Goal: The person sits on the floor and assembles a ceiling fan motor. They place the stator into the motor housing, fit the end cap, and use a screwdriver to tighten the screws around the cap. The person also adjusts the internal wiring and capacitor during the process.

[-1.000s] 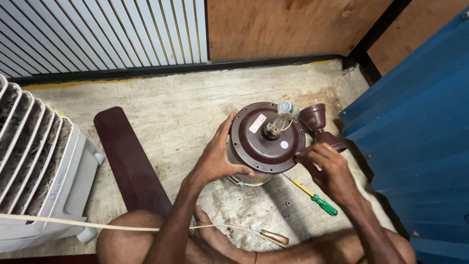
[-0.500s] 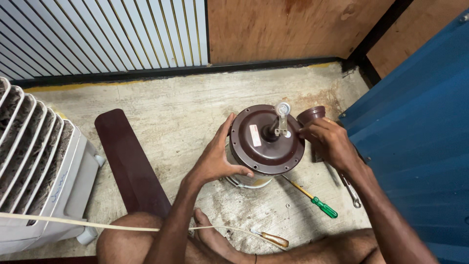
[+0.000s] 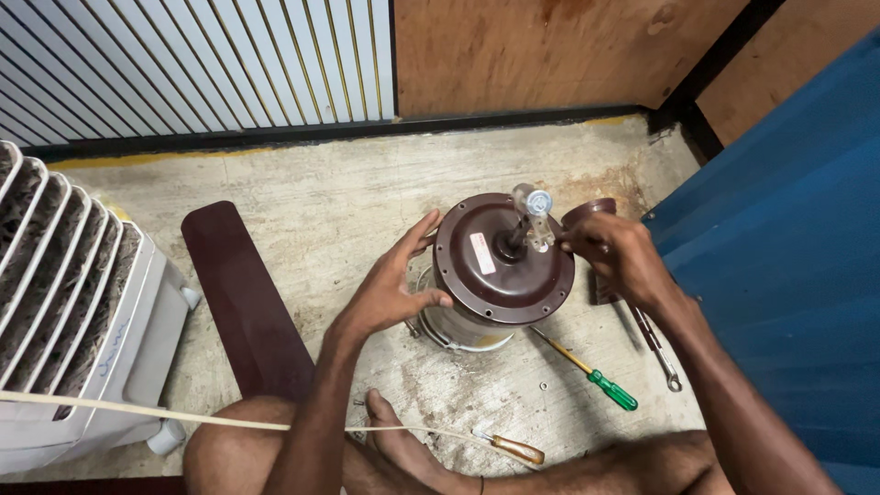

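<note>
- Brown ceiling-fan motor [image 3: 500, 266] sits on the concrete floor [image 3: 302, 192] in front of the person's folded legs, its metal shaft [image 3: 532, 215] pointing up.
- Left hand [image 3: 394, 289] reaches in from the lower left, forearm angled up; its palm and spread fingers press against the motor's left rim, cupping rather than closing round it.
- Right hand [image 3: 619, 257] comes in from the right with the wrist bent, fingertips pinched at the shaft's side; whether they clamp it cannot be told.
- Green-handled screwdriver [image 3: 591, 371], spanner [image 3: 655, 348] and wooden-handled screwdriver [image 3: 509, 447] lie nearby; a fan blade [image 3: 243, 298] lies to the left.
</note>
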